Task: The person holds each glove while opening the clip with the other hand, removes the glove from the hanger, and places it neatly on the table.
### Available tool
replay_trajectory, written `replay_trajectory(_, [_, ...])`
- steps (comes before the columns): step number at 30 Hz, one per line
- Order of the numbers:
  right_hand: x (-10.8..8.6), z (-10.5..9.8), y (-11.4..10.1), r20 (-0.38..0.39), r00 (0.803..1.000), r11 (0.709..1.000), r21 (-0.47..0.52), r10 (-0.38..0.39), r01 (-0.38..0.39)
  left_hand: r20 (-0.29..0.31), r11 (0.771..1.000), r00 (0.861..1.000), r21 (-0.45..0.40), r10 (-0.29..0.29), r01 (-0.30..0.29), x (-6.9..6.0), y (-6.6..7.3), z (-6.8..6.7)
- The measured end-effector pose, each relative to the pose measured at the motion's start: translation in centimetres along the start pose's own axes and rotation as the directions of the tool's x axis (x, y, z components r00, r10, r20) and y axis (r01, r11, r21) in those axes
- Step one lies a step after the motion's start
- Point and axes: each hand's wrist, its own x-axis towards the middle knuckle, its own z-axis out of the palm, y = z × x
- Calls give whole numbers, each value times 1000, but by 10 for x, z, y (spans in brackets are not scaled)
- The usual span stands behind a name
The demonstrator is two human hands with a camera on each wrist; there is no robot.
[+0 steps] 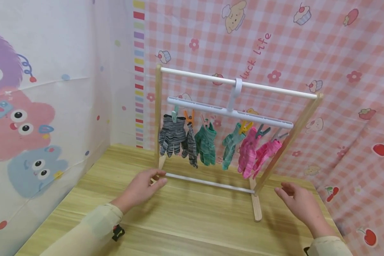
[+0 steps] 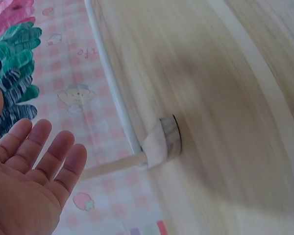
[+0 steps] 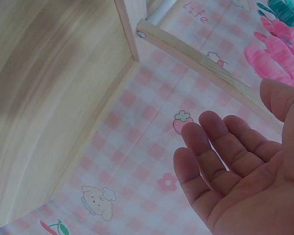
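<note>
A light wooden rack [image 1: 158,117] with white crossbars stands on the table. From its top bar [image 1: 195,74] hangs a pale blue hanger [image 1: 204,106] by its hook. Clothespins hold a pair of grey-black gloves [image 1: 172,133], a pair of green gloves [image 1: 206,145] and a pair of pink gloves [image 1: 249,153] along it. My left hand [image 1: 147,183] is by the rack's lower left corner, its fingers relaxed and holding nothing. Off the rack's right side, my right hand [image 1: 299,202] hovers with loosely bent fingers and an empty palm, as the right wrist view shows.
The wood-grain table [image 1: 192,220] extends in front of the rack. A wooden foot [image 1: 257,209] juts forward at the rack's right. Pink checkered cloth [image 1: 339,89] hangs behind and to the right; a white cartoon-printed cloth [image 1: 73,106] covers the left side.
</note>
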Motion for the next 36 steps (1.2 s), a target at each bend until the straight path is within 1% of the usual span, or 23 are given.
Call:
replay_trajectory(6, [2,-3,-4,12,1000,1000,2,6,-6,14,1000,1000,-19,12,-12,4,9,7])
replay_trajectory(11, [1,-4,-6,-2,1000,1000,9,-14,14,22,999,999,-40,37,-36,6,16,16])
replay_trajectory(15, [1,-5,-9,-19,999,999,19,-30,31,25,996,998,-60,64,-62,9,25,21])
replay_trajectory(19, [2,-8,-12,-21,999,999,36,-39,40,45,993,994,-74,96,-93,12,35,27])
replay_trajectory(23, [4,-10,-16,-27,998,998,45,-50,51,68,991,991,-86,113,-107,14,46,32])
replay_trajectory(27, [5,-13,-19,-37,998,997,53,-56,58,80,984,988,-128,131,-120,17,57,36])
replay_trajectory(36, [10,-17,-25,-48,996,995,64,-76,79,119,971,978,-191,169,-145,24,76,51])
